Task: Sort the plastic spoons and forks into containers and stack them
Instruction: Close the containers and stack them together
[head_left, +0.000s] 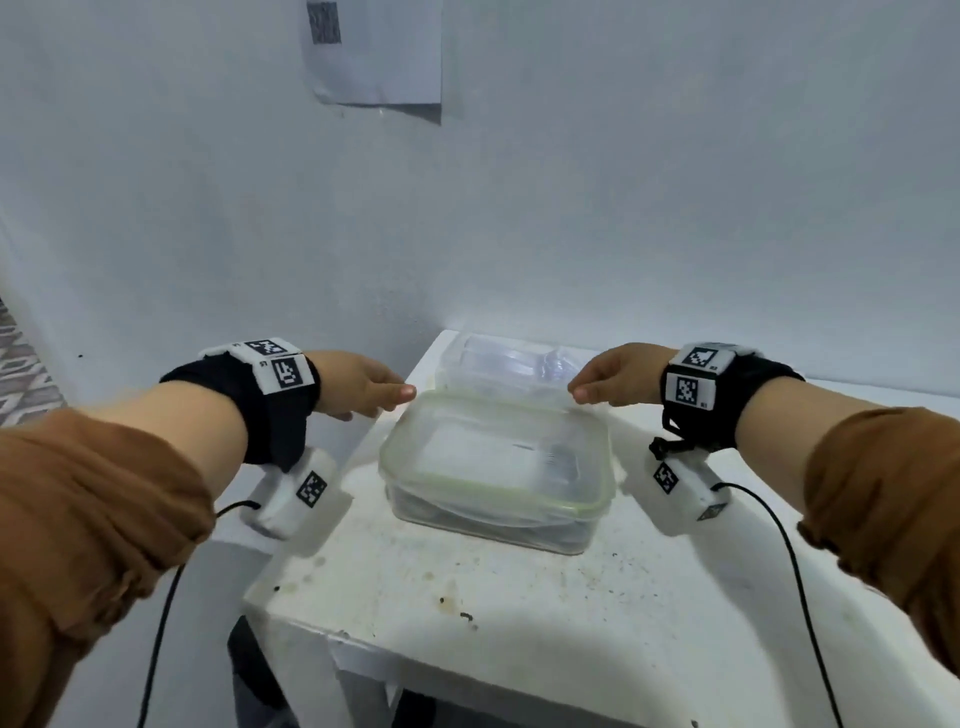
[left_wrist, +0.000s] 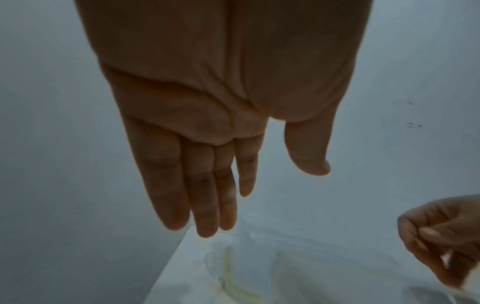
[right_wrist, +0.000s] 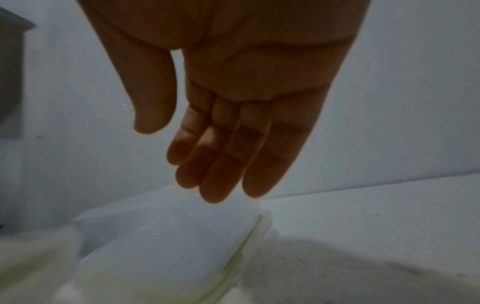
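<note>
I have both forearms reaching forward in rust-brown sleeves pushed up from the wrists; each wrist carries a black strap with marker blocks and a cabled camera beneath; my left hand (head_left: 358, 383) is held palm down, fingers (left_wrist: 205, 203) straight and close together, thumb apart, gripping nothing; my right hand (head_left: 618, 375) mirrors it, fingers (right_wrist: 228, 156) extended and slightly relaxed, thumb off to the side, empty; the two hands point toward each other, well apart.

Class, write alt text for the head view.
Both hands, left hand and right hand, hover open and empty over a lidded clear container on a white table; a second container sits behind.
</note>
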